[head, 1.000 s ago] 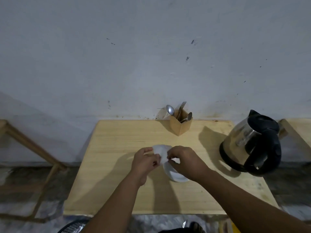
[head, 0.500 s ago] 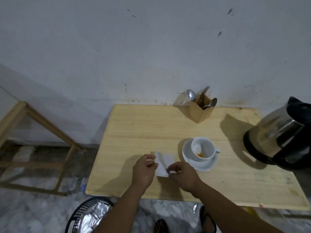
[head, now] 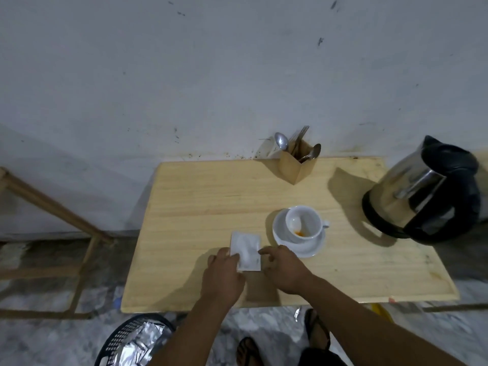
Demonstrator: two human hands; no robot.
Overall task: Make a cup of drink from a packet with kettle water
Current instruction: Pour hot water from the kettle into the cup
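Packet [head: 246, 250] near edge under fingers [head: 232, 256]; kettle [head: 425, 196] cut by right edge.

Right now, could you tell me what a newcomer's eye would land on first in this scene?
Probably the two hands, left hand and right hand, at the near edge of the wooden table, holding a white packet between them. Just right of the packet stands a white cup on a saucer, with a little orange powder at its bottom. At the table's right end stands a steel and black kettle.
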